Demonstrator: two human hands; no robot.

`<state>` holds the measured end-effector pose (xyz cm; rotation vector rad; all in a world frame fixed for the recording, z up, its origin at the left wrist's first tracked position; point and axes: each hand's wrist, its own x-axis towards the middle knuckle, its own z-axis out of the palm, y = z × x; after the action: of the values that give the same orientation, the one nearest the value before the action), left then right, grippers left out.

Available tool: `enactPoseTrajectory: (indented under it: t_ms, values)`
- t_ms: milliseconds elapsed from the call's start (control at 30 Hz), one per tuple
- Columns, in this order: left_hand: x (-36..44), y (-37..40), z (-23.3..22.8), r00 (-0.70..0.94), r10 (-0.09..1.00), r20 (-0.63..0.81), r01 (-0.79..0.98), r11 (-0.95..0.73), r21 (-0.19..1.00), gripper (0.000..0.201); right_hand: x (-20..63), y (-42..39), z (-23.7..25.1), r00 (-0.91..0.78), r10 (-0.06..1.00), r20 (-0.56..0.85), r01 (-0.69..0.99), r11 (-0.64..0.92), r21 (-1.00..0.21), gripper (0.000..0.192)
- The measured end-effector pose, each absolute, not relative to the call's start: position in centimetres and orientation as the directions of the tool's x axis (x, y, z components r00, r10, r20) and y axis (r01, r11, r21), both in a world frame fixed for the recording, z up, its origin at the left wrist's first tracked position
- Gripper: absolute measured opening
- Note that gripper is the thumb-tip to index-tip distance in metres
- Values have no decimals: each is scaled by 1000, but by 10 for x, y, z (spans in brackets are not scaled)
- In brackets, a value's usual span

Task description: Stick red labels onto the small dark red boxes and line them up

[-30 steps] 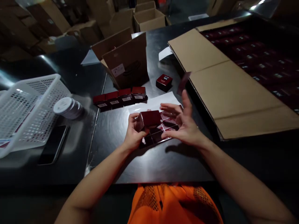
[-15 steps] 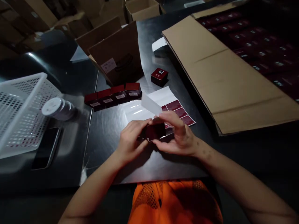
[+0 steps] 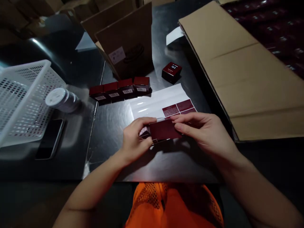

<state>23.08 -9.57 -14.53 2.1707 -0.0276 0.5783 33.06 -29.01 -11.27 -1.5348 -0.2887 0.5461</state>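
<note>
I hold a small dark red box (image 3: 163, 129) between both hands, just above the black table (image 3: 111, 126). My left hand (image 3: 134, 141) grips its left end, thumb on top and fingers curled underneath. My right hand (image 3: 209, 133) closes over its right end, with the fingertips (image 3: 175, 118) pressing along the top edge. Just beyond my hands lies a white label sheet (image 3: 156, 101), flat on the table, with a few dark red labels (image 3: 179, 107) left in its near right corner, partly hidden behind the box. Farther out, ahead of my left hand, four dark red boxes (image 3: 121, 90) stand in a row, touching side by side. A single red box (image 3: 171, 72) sits alone beyond my right hand. Behind the row stands an open cardboard carton (image 3: 129, 41). Well to my left are a white plastic basket (image 3: 22, 98), a roll of tape (image 3: 59, 98) and a phone (image 3: 50, 138). To my right a flat cardboard sheet (image 3: 239, 66) covers the table edge.
</note>
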Motion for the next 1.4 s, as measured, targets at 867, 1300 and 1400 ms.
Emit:
enactPoseTrajectory:
  t_ms: [867, 1300, 1400]
  values:
    - [232, -94, -145, 865, 42, 500, -356, -650, 671, 38, 329, -288, -120, 829, 520, -205, -162, -128, -979, 22]
    - [230, -95, -146, 849, 26, 529, -374, -678, 633, 38, 323, -284, -117, 854, 501, -137, -93, -112, -989, 23]
    - [229, -95, -148, 850, 24, 527, -372, -680, 631, 41, 319, -283, -122, 894, 447, -5, 70, -150, -986, 19]
